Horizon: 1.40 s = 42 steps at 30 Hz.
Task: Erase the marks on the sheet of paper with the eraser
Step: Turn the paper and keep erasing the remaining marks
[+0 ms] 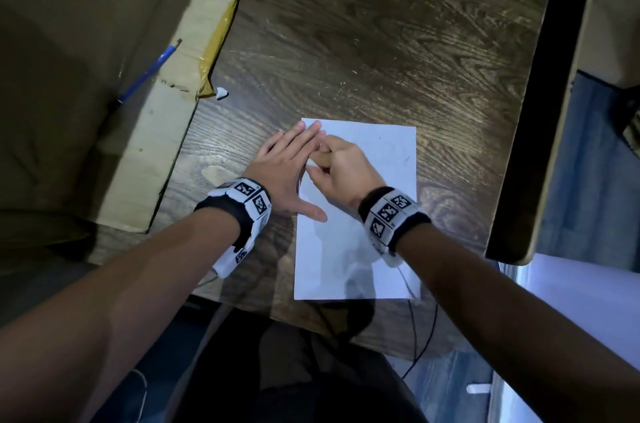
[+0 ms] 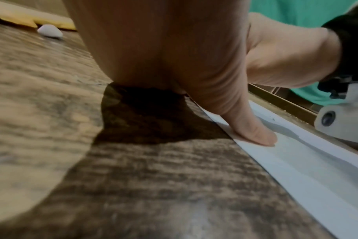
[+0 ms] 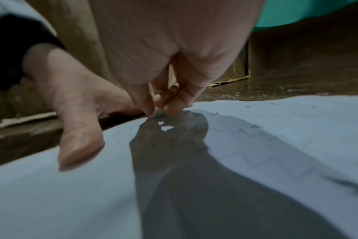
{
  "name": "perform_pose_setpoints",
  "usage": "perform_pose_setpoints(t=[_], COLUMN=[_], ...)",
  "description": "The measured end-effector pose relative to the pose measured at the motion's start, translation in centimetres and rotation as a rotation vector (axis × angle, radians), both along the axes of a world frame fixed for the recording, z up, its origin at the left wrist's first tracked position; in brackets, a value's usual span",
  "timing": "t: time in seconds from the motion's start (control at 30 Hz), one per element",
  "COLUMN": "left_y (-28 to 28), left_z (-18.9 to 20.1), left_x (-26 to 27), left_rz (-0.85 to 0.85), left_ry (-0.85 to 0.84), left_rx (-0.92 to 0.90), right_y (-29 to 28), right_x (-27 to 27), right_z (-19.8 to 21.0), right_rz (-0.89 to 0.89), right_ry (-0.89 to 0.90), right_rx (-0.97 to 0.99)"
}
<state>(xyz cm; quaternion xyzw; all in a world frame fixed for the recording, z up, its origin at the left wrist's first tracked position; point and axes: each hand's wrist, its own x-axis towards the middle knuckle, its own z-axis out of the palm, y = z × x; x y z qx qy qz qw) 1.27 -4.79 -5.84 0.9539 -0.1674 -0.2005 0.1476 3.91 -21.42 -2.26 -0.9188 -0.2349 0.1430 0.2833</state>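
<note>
A white sheet of paper (image 1: 360,235) lies on the wooden table (image 1: 381,41), with faint pencil marks (image 3: 241,129) across its far part. My left hand (image 1: 285,168) lies flat with straight fingers over the sheet's far left corner. Its thumb (image 2: 253,127) presses on the left edge of the paper (image 2: 309,163). My right hand (image 1: 343,164) is curled just right of it. It pinches a small white eraser (image 3: 158,113) between thumb and fingertips, down on the paper. In the head view the eraser is hidden by the fingers.
An open cardboard box (image 1: 162,111) stands along the table's left side, with a blue pen (image 1: 149,72) lying on it. A small white scrap (image 1: 221,92) lies beside the box. The table's right edge (image 1: 533,111) is near. Cables (image 1: 420,336) hang off the front edge.
</note>
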Motion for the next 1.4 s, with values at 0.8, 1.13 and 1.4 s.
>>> perform_pose_setpoints(t=[0.8,1.13,1.4], left_y=[-0.2,-0.3,-0.2], left_z=[-0.1,0.0,-0.3], left_x=[0.2,0.4,0.1], left_rz=[0.029,0.027,0.03], left_ry=[0.017,0.034,0.001], left_rx=[0.012,0.023,0.02], right_y=[-0.1,0.3,-0.5], right_x=[0.9,1.5,-1.0], right_z=[-2.3,-1.5,-0.5], right_rz=[-0.189,-0.153,-0.02], right_ry=[-0.076,-0.12,-0.004], right_rx=[-0.037,-0.018,-0.047])
